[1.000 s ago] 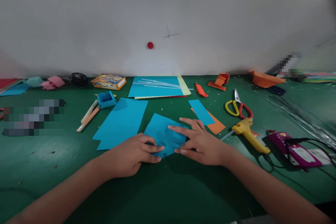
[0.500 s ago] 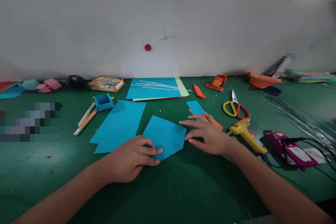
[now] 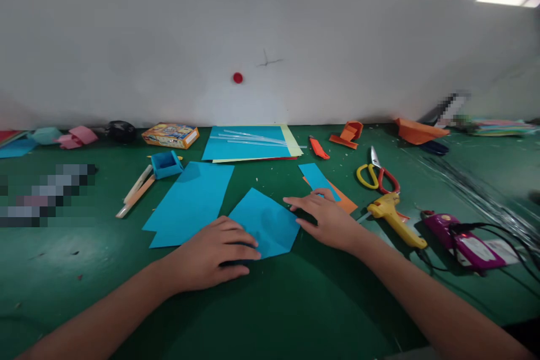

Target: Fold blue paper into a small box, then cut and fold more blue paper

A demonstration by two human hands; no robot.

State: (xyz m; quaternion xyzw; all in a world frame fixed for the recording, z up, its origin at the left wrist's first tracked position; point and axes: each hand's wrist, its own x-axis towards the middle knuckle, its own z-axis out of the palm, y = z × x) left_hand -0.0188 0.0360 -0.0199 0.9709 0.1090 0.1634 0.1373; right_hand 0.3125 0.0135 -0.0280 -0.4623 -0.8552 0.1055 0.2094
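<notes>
A blue sheet of paper (image 3: 270,219) with angled edges lies on the green table between my hands. My left hand (image 3: 217,253) rests with its fingers stretched over the sheet's lower left edge. My right hand (image 3: 327,216) is at the sheet's right edge, thumb and fingers apart, the fingertips at or just over the paper. Larger blue paper (image 3: 194,197) lies to the left, partly beneath my left hand and forearm. Just beyond my right hand are a blue paper strip (image 3: 314,176) and an orange paper piece (image 3: 346,199).
Scissors (image 3: 377,171), a yellow glue gun (image 3: 396,219) and a purple power strip (image 3: 464,239) with black cables lie right. A red cutter (image 3: 318,147) and stacked coloured paper (image 3: 248,149) lie behind. Left are a small blue paper box (image 3: 166,164) and a patterned box (image 3: 171,135).
The blue sheet has turned slightly clockwise between my hands. My right hand has shifted a little left and its fingers have drawn together somewhat, uncovering more of the blue strip.
</notes>
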